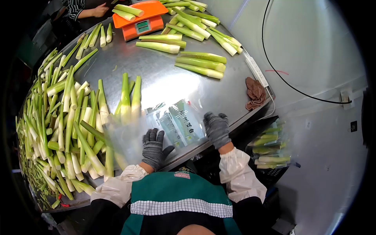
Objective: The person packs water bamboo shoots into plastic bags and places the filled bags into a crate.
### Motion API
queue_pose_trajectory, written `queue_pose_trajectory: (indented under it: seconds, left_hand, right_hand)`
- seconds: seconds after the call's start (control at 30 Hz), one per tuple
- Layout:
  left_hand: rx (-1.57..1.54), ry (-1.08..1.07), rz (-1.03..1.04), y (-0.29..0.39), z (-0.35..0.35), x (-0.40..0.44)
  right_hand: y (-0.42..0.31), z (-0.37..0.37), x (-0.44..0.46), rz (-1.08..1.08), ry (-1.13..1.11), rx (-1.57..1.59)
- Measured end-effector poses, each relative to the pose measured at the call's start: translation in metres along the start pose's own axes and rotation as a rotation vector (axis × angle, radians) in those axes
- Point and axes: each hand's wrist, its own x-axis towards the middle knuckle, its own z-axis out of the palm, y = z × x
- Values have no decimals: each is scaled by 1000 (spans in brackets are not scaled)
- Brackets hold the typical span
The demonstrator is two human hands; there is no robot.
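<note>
My left hand [154,148], in a grey glove, lies with spread fingers on a clear plastic bag [127,135]. Printed plastic bags [178,124] with green and white designs lie flat between my hands. At their right edge is my right hand [216,128], also gloved, its fingers stretched forward and slightly bent. No object shows in either hand. Just beyond the clear bag are several green-and-white water bamboo shoots [125,94], partly seen through the film.
A large heap of shoots [74,129] covers the left of the metal table [156,66]. An orange scale [141,19] bears two shoots; groups lie beside it. A brown cloth [255,94] and power strip [256,71] line the right edge. Filled bags [270,147] sit below. Another person's hand [101,10] is beyond.
</note>
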Motion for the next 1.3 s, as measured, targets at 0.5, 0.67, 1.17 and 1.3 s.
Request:
queue_pose_trajectory:
  seconds: [0.5, 0.67, 1.17, 1.3]
  left_hand:
    - [-522, 144, 82, 24, -67, 20]
    - [-822, 47, -127, -23, -67, 9]
    - [-499, 913, -261, -24, -249, 7]
    - [-584, 537, -355, 14, -223, 45]
  right_hand:
    - [-101, -69, 23, -455, -185, 561]
    - [-75, -73, 68, -655, -96, 949]
    - [50, 84, 288, -50, -435, -276]
    - [52, 92, 290, 30, -385, -240]
